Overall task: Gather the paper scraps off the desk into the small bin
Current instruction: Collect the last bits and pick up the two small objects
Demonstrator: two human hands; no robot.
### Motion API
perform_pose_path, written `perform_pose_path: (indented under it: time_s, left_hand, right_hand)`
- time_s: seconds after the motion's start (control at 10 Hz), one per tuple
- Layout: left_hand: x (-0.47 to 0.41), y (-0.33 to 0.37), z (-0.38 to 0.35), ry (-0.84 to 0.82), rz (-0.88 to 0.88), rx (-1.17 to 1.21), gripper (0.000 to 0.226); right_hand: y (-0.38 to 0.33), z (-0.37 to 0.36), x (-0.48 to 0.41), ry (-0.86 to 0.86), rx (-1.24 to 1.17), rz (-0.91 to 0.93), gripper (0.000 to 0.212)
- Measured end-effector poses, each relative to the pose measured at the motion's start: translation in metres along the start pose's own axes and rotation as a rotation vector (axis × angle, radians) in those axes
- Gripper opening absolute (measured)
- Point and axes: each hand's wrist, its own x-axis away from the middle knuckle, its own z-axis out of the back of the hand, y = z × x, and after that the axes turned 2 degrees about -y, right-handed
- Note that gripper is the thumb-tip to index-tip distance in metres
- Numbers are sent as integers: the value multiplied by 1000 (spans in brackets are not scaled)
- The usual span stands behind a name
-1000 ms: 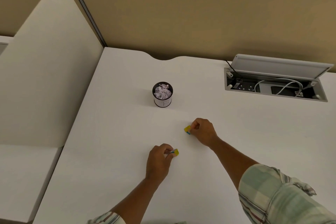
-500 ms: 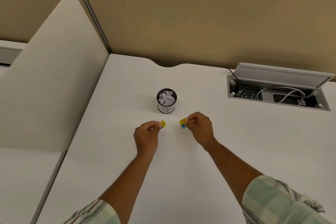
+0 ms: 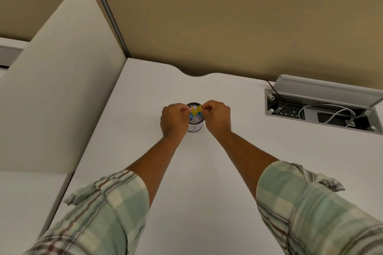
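Both hands (image 3: 195, 119) pinch scraps (image 3: 195, 111) over bin (image 3: 194, 127); print unreadable.

Open cable box (image 3: 323, 109) with white cable (image 3: 339, 112), tan partition (image 3: 228, 27)

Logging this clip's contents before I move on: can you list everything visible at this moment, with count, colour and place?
small bin: 1, white with dark rim, mid-desk, between the hands, crumpled white paper inside
paper scraps: 2, yellow with blue, held over the bin's mouth
desk: 1, white, fills the foreground
cable box: 1, grey, lid raised, set into desk at right, white cable inside
partition: 1, tan, behind the desk
side divider: 1, cream, left of desk
left hand: 1, pinching a scrap
right hand: 1, pinching a scrap
sleeves: 2, green plaid, bottom
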Motion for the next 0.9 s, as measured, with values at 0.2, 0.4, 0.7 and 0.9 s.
perform_pose_path:
  time_s: [0.2,0.4,0.7,0.9]
  left_hand:
    - [-6,-8,-12,-24,0,-195,11]
    - [-7,-11,-15,-5,-73,-318,15]
    - [8,-9,-9,29,-113,-268,21]
    - [40,-2,-1,53,-192,-424,36]
  right_hand:
    - [3,-8,-2,-84,215,5,17]
    - [7,-12,-6,-125,290,-5,22]
    - [20,6,10,-98,66,39,27]
    - [38,42,37,-143,345,163,52]
